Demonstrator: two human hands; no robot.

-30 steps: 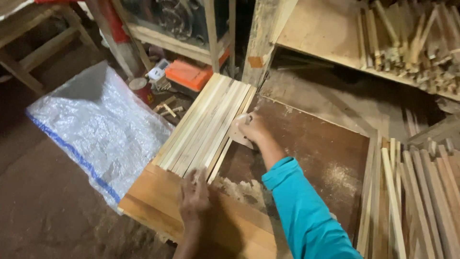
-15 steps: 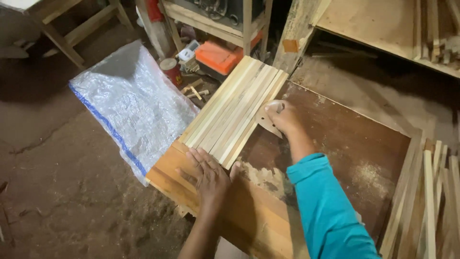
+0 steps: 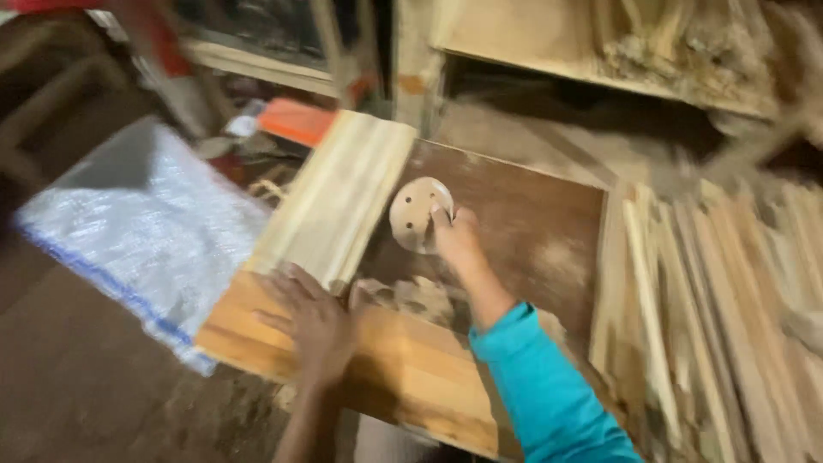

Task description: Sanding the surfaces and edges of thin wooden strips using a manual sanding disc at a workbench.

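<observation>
— So, what are the fingers doing?

— The right hand [image 3: 456,242] has its fingertips pinched on the edge of a round tan sanding disc [image 3: 417,214] with small holes in it, holding it tilted just above the dark brown board [image 3: 523,231]. The left hand [image 3: 319,321] lies flat, fingers spread wide, palm down and holding nothing; it presses on the near end of the pale wooden slats [image 3: 339,201], where they meet the orange-toned plank [image 3: 403,369].

— And where does the disc sit among the rest?

— Just beside the right edge of the slat bundle, near the far end of the dark board. A small heap of sawdust [image 3: 420,296] lies between the two hands. A teal sleeve [image 3: 549,394] covers the right forearm.

— Further out?

— Left of the plank, a silvery woven sack [image 3: 141,227] is spread on the floor. On the right, loose wooden strips [image 3: 711,300] are piled, blurred. An orange box [image 3: 296,120] sits beyond the slats.
</observation>
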